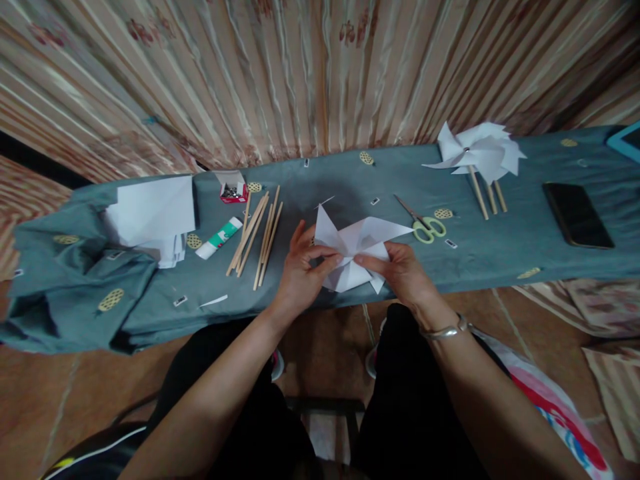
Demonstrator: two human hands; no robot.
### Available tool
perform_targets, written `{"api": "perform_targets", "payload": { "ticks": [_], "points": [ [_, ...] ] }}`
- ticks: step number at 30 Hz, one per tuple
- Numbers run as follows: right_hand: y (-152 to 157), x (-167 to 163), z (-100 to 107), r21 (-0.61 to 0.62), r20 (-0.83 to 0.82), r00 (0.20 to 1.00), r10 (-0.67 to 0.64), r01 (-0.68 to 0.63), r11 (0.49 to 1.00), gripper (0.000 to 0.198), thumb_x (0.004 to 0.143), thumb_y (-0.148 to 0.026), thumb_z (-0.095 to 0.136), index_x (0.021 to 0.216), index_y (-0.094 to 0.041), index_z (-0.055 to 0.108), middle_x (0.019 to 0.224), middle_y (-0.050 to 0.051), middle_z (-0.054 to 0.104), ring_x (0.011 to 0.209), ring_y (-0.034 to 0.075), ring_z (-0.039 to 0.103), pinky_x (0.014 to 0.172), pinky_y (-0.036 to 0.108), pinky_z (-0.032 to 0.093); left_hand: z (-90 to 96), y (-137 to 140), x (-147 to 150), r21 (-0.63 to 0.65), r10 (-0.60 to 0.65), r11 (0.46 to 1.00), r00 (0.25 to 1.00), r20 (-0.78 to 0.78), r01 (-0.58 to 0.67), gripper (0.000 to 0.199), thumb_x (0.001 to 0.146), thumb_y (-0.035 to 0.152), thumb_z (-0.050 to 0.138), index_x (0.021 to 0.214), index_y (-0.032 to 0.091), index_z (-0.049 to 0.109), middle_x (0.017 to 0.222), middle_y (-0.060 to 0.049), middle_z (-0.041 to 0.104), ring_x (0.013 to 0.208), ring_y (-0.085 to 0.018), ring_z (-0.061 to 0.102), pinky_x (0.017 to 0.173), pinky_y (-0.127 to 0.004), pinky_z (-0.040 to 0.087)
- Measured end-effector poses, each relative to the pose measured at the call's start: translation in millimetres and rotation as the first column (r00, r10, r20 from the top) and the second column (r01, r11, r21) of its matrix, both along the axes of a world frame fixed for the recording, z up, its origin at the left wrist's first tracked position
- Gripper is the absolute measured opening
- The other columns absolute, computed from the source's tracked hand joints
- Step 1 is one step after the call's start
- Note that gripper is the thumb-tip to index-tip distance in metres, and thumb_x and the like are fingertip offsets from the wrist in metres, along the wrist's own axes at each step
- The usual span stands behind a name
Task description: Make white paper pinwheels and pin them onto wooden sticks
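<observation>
Between my two hands is a white paper pinwheel (367,235), its pointed blades spread out and its middle pinched. My left hand (307,267) grips it from the left, thumb and forefinger at the centre. From the right, my right hand (400,270) presses its thumb close to the same centre, the other fingers partly hidden under the paper. Just right of the pinwheel lie scissors (425,227) with pale green handles. Several wooden sticks (260,237) rest left of my left hand, beside a green and white glue tube (220,238).
A small red box (233,190) of metal pieces stands open behind the glue. White paper sheets (155,210) are stacked at the left. Finished pinwheels (480,152) on sticks lie at the back right, near a black phone (577,215). A pleated curtain (300,80) hangs behind the cloth-covered table (480,257).
</observation>
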State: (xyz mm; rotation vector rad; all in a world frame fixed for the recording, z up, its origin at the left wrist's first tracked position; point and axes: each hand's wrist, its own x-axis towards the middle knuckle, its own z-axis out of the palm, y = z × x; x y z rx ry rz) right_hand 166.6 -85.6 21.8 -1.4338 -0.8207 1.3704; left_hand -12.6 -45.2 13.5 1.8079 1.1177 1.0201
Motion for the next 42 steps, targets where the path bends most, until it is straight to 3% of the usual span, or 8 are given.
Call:
{"api": "perform_targets", "payload": {
  "ticks": [16, 23, 29, 42],
  "points": [
    [-3.2, 4.6, 2.1, 0.03, 0.057, 0.998, 0.017, -0.019, 0.999, 0.028, 0.053, -0.04, 0.086, 0.064, -0.017, 0.073, 0.065, 0.001, 0.069, 0.056, 0.014, 0.056, 0.054, 0.027, 0.045, 1.9, 1.9, 10.9, -0.009, -0.002, 1.0, 1.0, -0.031, 0.002, 0.006, 0.076, 0.02, 0.075, 0.072, 0.025, 0.075, 0.119, -0.002, 0.071, 0.131, -0.026, 0.052, 0.122, -0.053, 0.019],
    [-3.6, 7.5, 0.4, 0.034, 0.081, 0.996, 0.026, -0.029, 0.999, 0.03, 0.055, -0.041, 0.085, 0.067, -0.016, 0.074, 0.066, 0.002, 0.07, 0.057, 0.014, 0.056, 0.054, 0.027, 0.045, 0.6, 1.6, 13.2, -0.015, -0.008, 1.0, 1.0, 0.029, 0.009, 0.006, 0.073, 0.02, 0.078, 0.07, 0.024, 0.075, 0.111, -0.002, 0.073, 0.123, -0.025, 0.058, 0.123, -0.05, 0.018],
    [-4.9, 8.7, -1.4, 0.042, 0.095, 0.995, 0.041, -0.045, 0.998, 0.03, 0.057, -0.042, 0.085, 0.066, -0.016, 0.074, 0.066, 0.002, 0.069, 0.056, 0.013, 0.054, 0.053, 0.026, 0.043, 0.8, 0.6, 14.6, -0.016, 0.003, 1.0, 0.998, 0.063, -0.001, 0.009, 0.069, 0.019, 0.082, 0.068, 0.026, 0.075, 0.11, -0.001, 0.074, 0.127, -0.025, 0.055, 0.122, -0.051, 0.02],
    [-5.1, 7.2, 3.9, 0.048, 0.133, 0.991, 0.022, -0.028, 0.998, 0.03, 0.056, -0.042, 0.083, 0.065, -0.016, 0.072, 0.064, 0.001, 0.067, 0.055, 0.013, 0.054, 0.051, 0.025, 0.042, 0.9, 1.6, 16.3, 0.012, -0.035, 0.999, 0.997, 0.074, 0.034, 0.011, 0.067, 0.018, 0.083, 0.065, 0.024, 0.073, 0.1, 0.0, 0.075, 0.113, -0.023, 0.063, 0.122, -0.05, 0.02]
  ]
}}
